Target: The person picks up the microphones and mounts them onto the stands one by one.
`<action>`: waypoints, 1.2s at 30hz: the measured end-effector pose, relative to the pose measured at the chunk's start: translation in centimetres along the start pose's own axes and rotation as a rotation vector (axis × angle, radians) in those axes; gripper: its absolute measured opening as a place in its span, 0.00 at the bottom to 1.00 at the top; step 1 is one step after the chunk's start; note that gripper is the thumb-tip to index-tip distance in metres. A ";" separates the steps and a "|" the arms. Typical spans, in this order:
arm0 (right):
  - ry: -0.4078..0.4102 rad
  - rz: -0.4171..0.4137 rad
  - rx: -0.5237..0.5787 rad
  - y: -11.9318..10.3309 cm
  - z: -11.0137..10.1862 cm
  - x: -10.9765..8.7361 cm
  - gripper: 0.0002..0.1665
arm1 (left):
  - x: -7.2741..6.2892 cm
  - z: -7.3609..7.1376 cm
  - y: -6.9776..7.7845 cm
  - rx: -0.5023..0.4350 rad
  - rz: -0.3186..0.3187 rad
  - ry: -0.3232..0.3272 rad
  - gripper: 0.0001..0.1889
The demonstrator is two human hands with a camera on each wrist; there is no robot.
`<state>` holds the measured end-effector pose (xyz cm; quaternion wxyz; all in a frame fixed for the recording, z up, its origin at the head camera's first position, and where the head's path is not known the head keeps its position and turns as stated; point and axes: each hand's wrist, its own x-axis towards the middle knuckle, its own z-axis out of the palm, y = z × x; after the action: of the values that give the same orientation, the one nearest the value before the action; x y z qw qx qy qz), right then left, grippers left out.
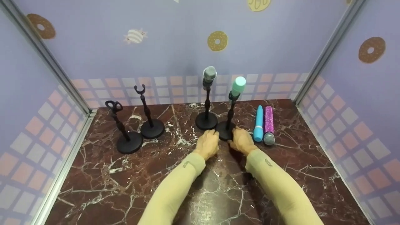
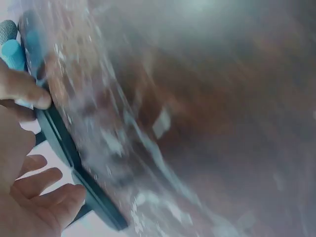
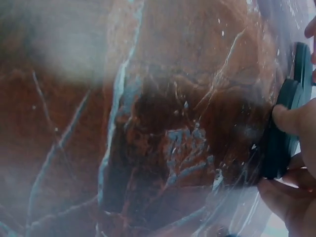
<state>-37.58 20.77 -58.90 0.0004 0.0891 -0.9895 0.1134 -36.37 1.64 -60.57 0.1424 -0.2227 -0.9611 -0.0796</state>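
Observation:
My right hand [image 1: 243,140] pinches the rim of a black round base; its thumb lies on the base [image 3: 282,133] in the right wrist view. That base belongs to a microphone stand [image 1: 230,114] bearing a mint-green microphone [image 1: 239,86]. Just left, a second stand [image 1: 207,106] carries a silver-headed microphone [image 1: 209,73]. At the front of this stand's base is my left hand [image 1: 207,144], fingers loosely bent and fingertips right at the rim. Both bases sit side by side, close together. The left wrist view also has the left hand's fingers [image 2: 52,190] beside the bases.
Two black stands with bare clips, one [image 1: 151,125] behind the other [image 1: 128,142], stand at the left. A blue microphone [image 1: 258,123] and a glittery pink microphone [image 1: 269,125] lie at the right. Patterned walls [image 1: 175,56] enclose the marbled table [image 1: 109,187] on three sides.

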 end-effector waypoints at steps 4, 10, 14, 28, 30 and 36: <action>-0.004 0.006 0.010 0.3 -0.7 -0.5 0.23 | -0.7 -2.3 -1.4 -0.019 -0.017 -0.053 0.12; -0.010 -0.055 0.018 0.9 -2.5 -0.9 0.21 | -1.8 -3.4 -4.9 -0.051 -0.036 -0.068 0.15; 0.028 -0.128 0.033 1.3 -3.8 -1.3 0.18 | -2.8 -4.5 -7.5 -0.063 -0.067 -0.071 0.14; 0.107 -0.194 0.021 5.3 -6.3 -2.5 0.17 | -7.7 -7.1 -15.0 -0.145 -0.238 0.069 0.13; 0.126 -0.196 0.018 6.0 -6.2 -2.8 0.18 | -8.5 -7.5 -16.0 -0.161 -0.279 0.041 0.14; 0.164 -0.158 0.043 8.1 -6.2 -3.8 0.18 | -10.9 -8.9 -19.3 -0.196 -0.393 0.001 0.17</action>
<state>-35.35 30.60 -54.78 0.0885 0.1574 -0.9734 0.1413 -33.53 -21.88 -57.23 0.1022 -0.0439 -0.9737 -0.1990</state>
